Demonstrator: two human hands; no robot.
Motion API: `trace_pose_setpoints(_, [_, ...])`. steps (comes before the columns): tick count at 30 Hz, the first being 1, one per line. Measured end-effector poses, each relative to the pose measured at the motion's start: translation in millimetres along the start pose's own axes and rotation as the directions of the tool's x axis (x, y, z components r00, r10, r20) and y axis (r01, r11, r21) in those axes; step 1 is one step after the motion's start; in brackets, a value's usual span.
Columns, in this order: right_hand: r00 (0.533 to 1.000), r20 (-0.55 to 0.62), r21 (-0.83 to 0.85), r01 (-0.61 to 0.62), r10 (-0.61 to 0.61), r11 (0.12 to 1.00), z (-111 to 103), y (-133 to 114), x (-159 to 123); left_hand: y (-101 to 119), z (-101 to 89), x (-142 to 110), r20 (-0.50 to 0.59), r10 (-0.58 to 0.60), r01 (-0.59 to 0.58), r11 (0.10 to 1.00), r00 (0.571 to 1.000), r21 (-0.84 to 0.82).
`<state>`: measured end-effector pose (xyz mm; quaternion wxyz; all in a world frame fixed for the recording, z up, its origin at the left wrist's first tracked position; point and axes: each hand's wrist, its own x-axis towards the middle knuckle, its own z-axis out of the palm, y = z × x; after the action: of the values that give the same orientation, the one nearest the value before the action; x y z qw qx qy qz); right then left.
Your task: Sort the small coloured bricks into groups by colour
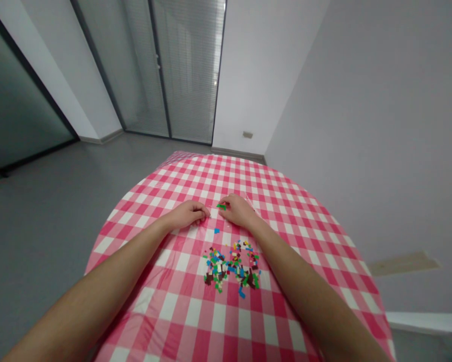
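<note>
My left hand [187, 214] and my right hand [239, 211] rest close together on a pink-and-white gingham tablecloth [169, 306], their fingers curled downward. A small green plastic brick [221, 206] lies at the right hand's fingertips, and I cannot tell whether it is held. Whatever is under the left fingers is hidden. Just below the hands sits a small blue brick [216, 231]. Nearer me lies a scattered heap of tiny multicoloured plastic bricks [231, 266] in green, blue, brown, white and red.
The round table's curved edge [114, 236] runs around the cloth, with a grey floor [44, 201] beyond it. Glass doors with slatted blinds [188, 65] stand ahead, and a pale wall [372, 100] rises on the right.
</note>
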<state>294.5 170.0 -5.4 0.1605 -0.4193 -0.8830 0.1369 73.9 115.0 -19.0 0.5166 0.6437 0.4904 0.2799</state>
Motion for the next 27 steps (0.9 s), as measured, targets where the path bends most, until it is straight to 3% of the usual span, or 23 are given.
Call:
trace_pose_setpoints(5, [0.999,0.002,0.054,0.034,-0.035,0.998,-0.6,4.7,-1.4,2.2,-0.3,-1.1,-0.001,-0.005,0.005,1.0,1.0,0.014])
trace_pose_setpoints(12, [0.989,0.117,0.008,0.085,-0.085,0.996,-3.1,3.8,3.2,1.2,0.4,-1.0,-0.005,0.0,0.0,1.0,1.0,0.018])
trace_pose_setpoints(19, [0.997,0.044,-0.013,0.056,-0.056,0.998,3.7,2.6,5.9,0.3,0.0,-0.6,-0.003,-0.002,0.002,1.0,1.0,0.013])
trace_pose_setpoints(27, [0.999,0.042,-0.045,0.019,-0.017,0.999,2.5,-1.9,5.8,0.9,0.4,-0.3,-0.006,-0.002,0.002,1.0,1.0,0.018])
